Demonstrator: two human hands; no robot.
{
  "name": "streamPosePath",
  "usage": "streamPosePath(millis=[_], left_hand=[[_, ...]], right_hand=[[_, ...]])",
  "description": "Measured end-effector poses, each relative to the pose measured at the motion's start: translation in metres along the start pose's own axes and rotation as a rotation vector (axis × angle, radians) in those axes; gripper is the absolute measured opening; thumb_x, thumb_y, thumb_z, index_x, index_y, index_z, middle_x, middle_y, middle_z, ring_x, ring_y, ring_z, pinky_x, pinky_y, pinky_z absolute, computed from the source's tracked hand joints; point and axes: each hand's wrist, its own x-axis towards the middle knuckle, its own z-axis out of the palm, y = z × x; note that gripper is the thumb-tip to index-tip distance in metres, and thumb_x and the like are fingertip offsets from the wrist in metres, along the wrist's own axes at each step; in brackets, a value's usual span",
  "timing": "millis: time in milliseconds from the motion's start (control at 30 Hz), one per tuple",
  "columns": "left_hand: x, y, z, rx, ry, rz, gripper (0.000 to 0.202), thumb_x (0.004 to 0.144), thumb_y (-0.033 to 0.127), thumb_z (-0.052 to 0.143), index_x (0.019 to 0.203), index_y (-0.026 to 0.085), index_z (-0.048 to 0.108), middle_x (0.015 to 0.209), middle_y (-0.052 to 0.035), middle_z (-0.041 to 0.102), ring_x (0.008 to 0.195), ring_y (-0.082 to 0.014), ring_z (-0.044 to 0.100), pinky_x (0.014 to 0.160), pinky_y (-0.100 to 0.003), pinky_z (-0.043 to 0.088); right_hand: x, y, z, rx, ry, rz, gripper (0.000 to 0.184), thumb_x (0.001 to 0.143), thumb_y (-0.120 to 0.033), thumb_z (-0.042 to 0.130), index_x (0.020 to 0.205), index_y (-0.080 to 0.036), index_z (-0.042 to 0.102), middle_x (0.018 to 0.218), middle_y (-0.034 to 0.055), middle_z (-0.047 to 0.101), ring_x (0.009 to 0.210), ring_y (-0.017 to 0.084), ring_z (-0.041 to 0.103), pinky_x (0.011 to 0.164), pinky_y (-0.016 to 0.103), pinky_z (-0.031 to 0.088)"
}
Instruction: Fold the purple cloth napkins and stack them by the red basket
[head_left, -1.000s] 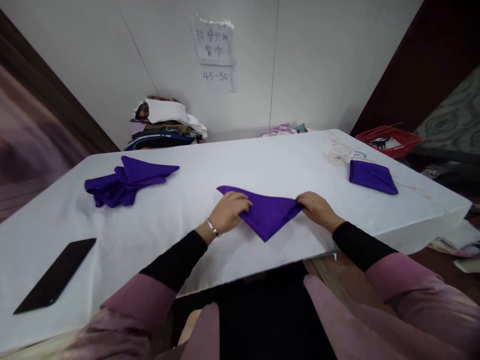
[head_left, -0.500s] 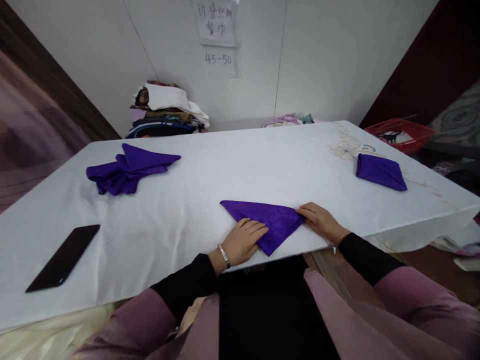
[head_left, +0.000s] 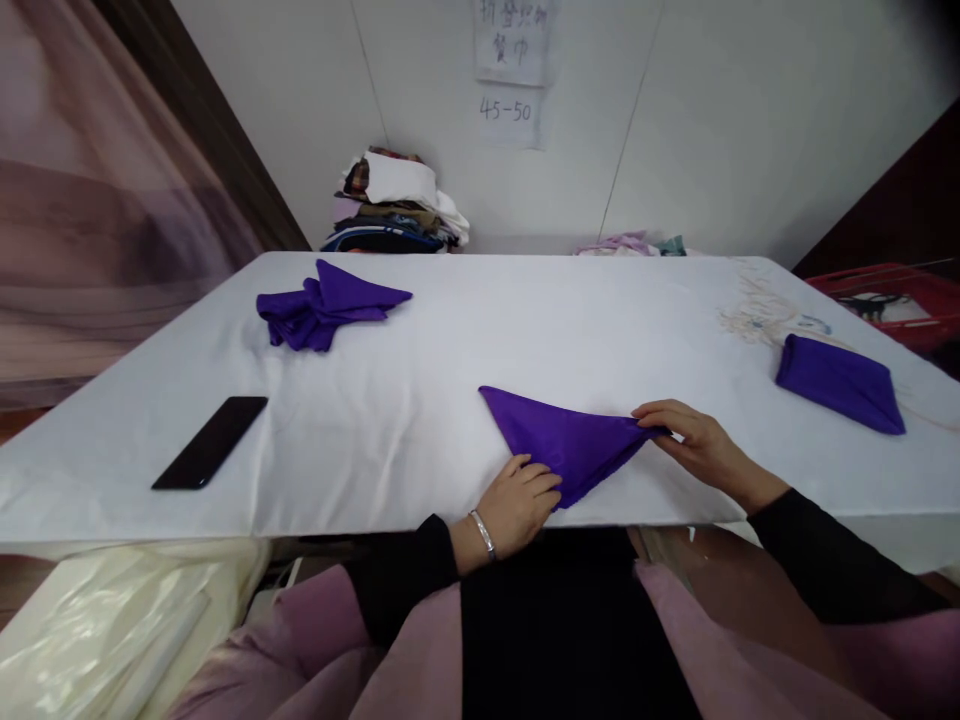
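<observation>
A purple napkin (head_left: pixel 564 440), folded to a triangle, lies near the front edge of the white-covered table (head_left: pixel 450 350). My left hand (head_left: pixel 523 503) bends its fingers over the napkin's near lower corner and holds it against the tabletop; its thumb is hidden. At the right end, my right hand (head_left: pixel 688 438) pinches the napkin's corner between thumb and fingers, slightly raised off the cloth. The napkin's far left tip lies free on the table.
A crumpled purple napkin (head_left: pixel 334 300) lies at the back left, a folded purple cloth (head_left: pixel 840 383) at the right. A black phone (head_left: pixel 210 443) rests at the left. Behind the table are a clothes pile (head_left: pixel 397 205) and, at the right, a red basket (head_left: pixel 919 300).
My right hand has lifted the napkin's right corner and drawn it outward. My left hand has slid from the napkin's middle toward its near corner. The whole view has shifted.
</observation>
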Motion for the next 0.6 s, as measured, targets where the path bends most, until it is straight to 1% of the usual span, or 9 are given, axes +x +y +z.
streamPosePath(millis=[100, 200, 267, 333, 400, 467, 533, 600], left_hand=[[-0.008, -0.018, -0.008, 0.019, 0.060, -0.083, 0.026, 0.089, 0.015, 0.043, 0.100, 0.023, 0.065, 0.116, -0.0029, 0.066, 0.116, -0.0205, 0.050, 0.107, -0.045, 0.026], [-0.017, -0.039, -0.025, -0.048, 0.075, -0.223, 0.026, 0.083, 0.013, 0.047, 0.097, 0.024, 0.067, 0.117, -0.0037, 0.065, 0.116, -0.0226, 0.052, 0.104, -0.048, 0.030], [-0.020, -0.053, -0.038, -0.188, 0.049, -0.275, 0.026, 0.077, 0.015, 0.054, 0.098, 0.024, 0.067, 0.115, -0.0037, 0.066, 0.110, -0.0219, 0.056, 0.099, -0.044, 0.038], [-0.016, -0.067, -0.049, -0.358, 0.030, -0.346, 0.027, 0.076, 0.022, 0.057, 0.101, 0.024, 0.067, 0.107, -0.0035, 0.069, 0.100, -0.0199, 0.062, 0.091, -0.037, 0.046], [-0.005, -0.085, -0.057, -0.453, 0.046, -0.466, 0.027, 0.078, 0.031, 0.056, 0.102, 0.023, 0.067, 0.098, -0.0031, 0.071, 0.090, -0.0189, 0.064, 0.083, -0.033, 0.050], [0.014, -0.106, -0.061, -0.442, 0.096, -0.576, 0.028, 0.080, 0.036, 0.054, 0.101, 0.024, 0.068, 0.093, -0.0027, 0.071, 0.084, -0.0187, 0.065, 0.079, -0.031, 0.050], [0.036, -0.128, -0.060, -0.393, 0.147, -0.625, 0.029, 0.081, 0.034, 0.053, 0.103, 0.024, 0.068, 0.094, -0.0028, 0.071, 0.080, -0.0178, 0.064, 0.079, -0.031, 0.050], [0.058, -0.148, -0.056, -0.366, 0.180, -0.655, 0.031, 0.080, 0.029, 0.054, 0.109, 0.023, 0.066, 0.098, -0.0036, 0.069, 0.080, -0.0172, 0.063, 0.080, -0.031, 0.050]], right_hand=[[0.000, -0.010, -0.001, 0.002, -0.049, -0.046, 0.019, 0.087, -0.021, 0.048, 0.099, -0.026, 0.062, 0.109, 0.0056, 0.065, 0.100, 0.020, 0.061, 0.083, 0.038, 0.054], [-0.004, -0.022, 0.004, 0.015, -0.124, -0.088, 0.025, 0.084, -0.015, 0.048, 0.103, -0.027, 0.060, 0.114, 0.0058, 0.064, 0.105, 0.020, 0.060, 0.085, 0.038, 0.053], [-0.008, -0.030, 0.008, 0.025, -0.184, -0.106, 0.031, 0.081, -0.011, 0.047, 0.105, -0.028, 0.058, 0.117, 0.0058, 0.062, 0.109, 0.020, 0.058, 0.087, 0.038, 0.052], [-0.011, -0.035, 0.013, 0.031, -0.234, -0.103, 0.035, 0.079, -0.008, 0.046, 0.107, -0.028, 0.057, 0.119, 0.0057, 0.061, 0.110, 0.020, 0.057, 0.089, 0.038, 0.051], [-0.014, -0.037, 0.016, 0.028, -0.261, -0.085, 0.037, 0.079, -0.007, 0.046, 0.107, -0.028, 0.056, 0.119, 0.0058, 0.061, 0.110, 0.020, 0.057, 0.090, 0.038, 0.051], [-0.018, -0.035, 0.018, 0.021, -0.260, -0.059, 0.036, 0.079, -0.007, 0.046, 0.106, -0.027, 0.057, 0.119, 0.0059, 0.061, 0.110, 0.020, 0.057, 0.089, 0.039, 0.052], [-0.023, -0.028, 0.018, 0.007, -0.237, -0.026, 0.034, 0.079, -0.009, 0.046, 0.104, -0.028, 0.058, 0.119, 0.0058, 0.061, 0.108, 0.021, 0.058, 0.089, 0.040, 0.052], [-0.028, -0.017, 0.018, -0.022, -0.204, 0.008, 0.032, 0.079, -0.011, 0.046, 0.102, -0.028, 0.060, 0.117, 0.0056, 0.062, 0.106, 0.022, 0.060, 0.087, 0.040, 0.053]])
